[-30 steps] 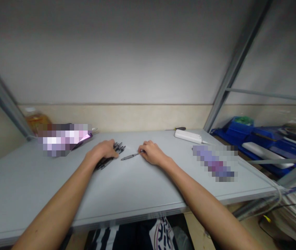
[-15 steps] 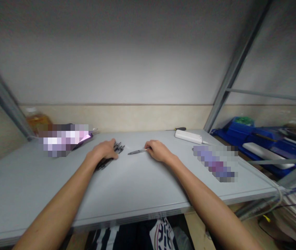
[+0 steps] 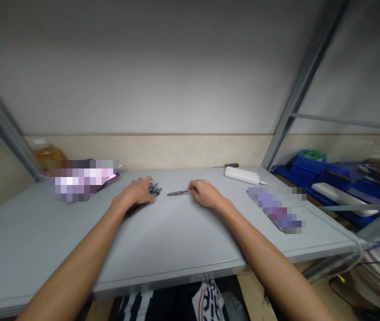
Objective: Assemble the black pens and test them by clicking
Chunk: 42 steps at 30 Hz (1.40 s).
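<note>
My left hand (image 3: pixel 139 191) is closed over a bundle of dark pens (image 3: pixel 155 190) lying on the grey table (image 3: pixel 173 240). Their tips stick out to the right of the fingers, and the other ends show below the palm; the middle is hidden. To the right, my right hand (image 3: pixel 205 192) pinches a single slim pen (image 3: pixel 177 193) by its right end. That pen points left toward the bundle, with a small gap between them, and is held low at the table surface.
At the back left stand a blurred-out purple package (image 3: pixel 83 180) and a bottle of amber liquid (image 3: pixel 49 157). A screwdriver (image 3: pixel 231 165), a white power strip (image 3: pixel 242 175) and a pixelated flat item (image 3: pixel 273 209) lie to the right. Blue trays (image 3: pixel 323 169) sit beyond the metal post.
Both hands have shifted slightly to the right, the pens moving with them. The single pen has turned a little and lies more level across the view.
</note>
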### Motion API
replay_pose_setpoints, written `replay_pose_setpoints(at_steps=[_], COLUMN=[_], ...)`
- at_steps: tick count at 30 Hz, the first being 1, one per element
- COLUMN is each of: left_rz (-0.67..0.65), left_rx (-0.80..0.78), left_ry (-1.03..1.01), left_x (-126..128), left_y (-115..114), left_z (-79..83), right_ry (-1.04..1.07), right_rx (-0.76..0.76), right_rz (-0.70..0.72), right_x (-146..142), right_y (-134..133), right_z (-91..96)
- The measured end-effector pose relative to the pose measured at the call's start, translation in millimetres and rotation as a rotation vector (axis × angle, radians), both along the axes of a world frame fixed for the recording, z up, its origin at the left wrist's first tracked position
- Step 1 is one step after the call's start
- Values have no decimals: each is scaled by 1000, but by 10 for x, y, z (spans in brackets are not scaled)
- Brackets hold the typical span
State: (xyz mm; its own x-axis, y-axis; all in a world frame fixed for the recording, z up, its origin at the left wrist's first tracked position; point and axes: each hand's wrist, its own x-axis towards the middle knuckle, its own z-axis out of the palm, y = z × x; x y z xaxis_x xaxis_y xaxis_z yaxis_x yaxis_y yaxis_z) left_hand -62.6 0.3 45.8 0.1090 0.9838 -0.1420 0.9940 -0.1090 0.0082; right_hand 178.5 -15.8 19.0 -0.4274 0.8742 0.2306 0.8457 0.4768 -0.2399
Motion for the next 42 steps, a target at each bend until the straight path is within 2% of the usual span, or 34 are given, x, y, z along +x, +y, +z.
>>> replay_pose_setpoints(at_steps=[3, 6, 8, 11, 15, 17, 21, 25, 29, 33, 42], left_rz=[-100, -397, -524, -585, -572, -572, -569, -608, -576, -452, -333], left_rx=[209, 424, 477, 540, 561, 554, 570, 558, 485, 355, 304], left_ry=[-41, -95, -93, -32, 54, 71, 57, 36, 48, 35, 10], left_x=[176, 436, 603, 770, 824, 825, 861, 909, 909, 879, 926], left_y=[-106, -228, -284, -309, -282, -278, -303, -311, -259, -208, -262], left_z=[-31, -118, -188, -276, -351, -374, -376, -347, -359, -382, -386], right_ry=[7, 61, 121, 192, 125, 25, -139, -118, -100, -167, -317], right_rx=[-14, -58, -103, -170, -277, -258, -138, -235, -301, -176, 27], right_rz=[-42, -109, -152, -191, -79, -50, -193, -292, -275, -303, -234], right_x=[30, 65, 89, 111, 84, 41, -69, -119, -158, -242, -226], right_y=[0, 8, 18, 23, -31, -77, -134, -121, -125, -185, -289], right_z=[6, 18, 32, 59, 73, 52, -10, -14, -20, -83, -59])
